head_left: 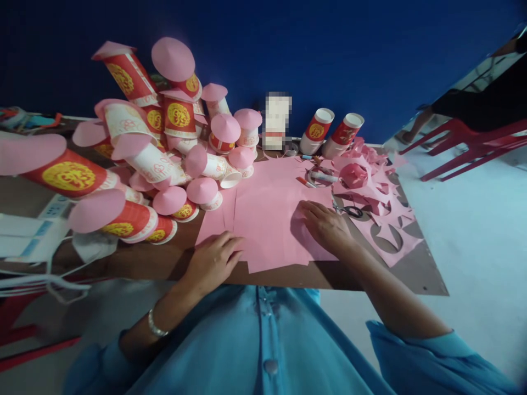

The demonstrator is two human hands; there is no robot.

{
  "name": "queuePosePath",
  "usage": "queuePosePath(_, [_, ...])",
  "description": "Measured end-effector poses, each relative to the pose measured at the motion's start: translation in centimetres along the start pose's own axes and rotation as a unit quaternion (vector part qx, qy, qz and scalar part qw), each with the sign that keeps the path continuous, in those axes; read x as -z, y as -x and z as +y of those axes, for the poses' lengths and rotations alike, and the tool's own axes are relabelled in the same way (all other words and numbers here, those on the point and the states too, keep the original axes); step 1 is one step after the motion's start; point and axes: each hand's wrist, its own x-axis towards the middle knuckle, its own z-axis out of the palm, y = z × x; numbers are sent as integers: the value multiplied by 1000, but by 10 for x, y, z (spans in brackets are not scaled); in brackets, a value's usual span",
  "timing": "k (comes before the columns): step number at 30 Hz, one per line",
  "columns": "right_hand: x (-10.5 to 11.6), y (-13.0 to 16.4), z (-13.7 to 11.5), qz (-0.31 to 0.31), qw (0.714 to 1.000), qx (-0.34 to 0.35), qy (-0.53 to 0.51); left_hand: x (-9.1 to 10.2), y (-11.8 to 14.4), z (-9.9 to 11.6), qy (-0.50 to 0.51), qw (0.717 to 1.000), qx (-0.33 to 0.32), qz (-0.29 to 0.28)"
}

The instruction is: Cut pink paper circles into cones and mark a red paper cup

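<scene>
Pink paper sheets (269, 208) lie stacked and slightly fanned on the table in front of me. My left hand (216, 257) rests on their left near side, fingers loosely bent and thumb apart, holding nothing. On the right part of the sheets lies my right hand (325, 226), fingers stretched out over the paper with nothing in them. Just beyond its wrist is a pair of scissors (351, 210) with dark handles. An orange-and-white tube or marker (305, 182) and a pale stick-like item (325, 176) lie past my right fingers.
Paper-cup lanterns (179, 118) with pink cone tops crowd the table's left side. Two stacks of red-and-white cups (317, 131) stand at the back. Cut pink scraps (387, 236) cover the right side. A red chair (473, 145) with a seated person is beyond.
</scene>
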Motion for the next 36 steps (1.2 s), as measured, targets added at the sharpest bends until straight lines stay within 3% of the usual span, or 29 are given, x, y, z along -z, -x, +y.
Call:
queuePosePath(11, [0, 10, 0, -18, 1000, 7, -18, 12, -7, -2, 16, 999, -45, -7])
queuePosePath(16, [-5, 11, -2, -24, 999, 10, -30, 8, -45, -1, 14, 994, -106, 7])
queuePosePath(20, [-12, 16, -4, -14, 998, 6, -57, -9, -80, -3, -24, 990, -137, -3])
queuePosePath(23, [-14, 22, -4, -11, 998, 5, -69, -24, -95, -9, -48, 991, -122, -10])
queuePosePath(29, [-14, 28, -1, -13, 998, 17, -59, -37, -94, -18, -84, 990, -113, 0])
queuePosePath(36, [0, 21, -4, -16, 999, 21, -36, -17, -90, -3, -85, 992, -97, 13])
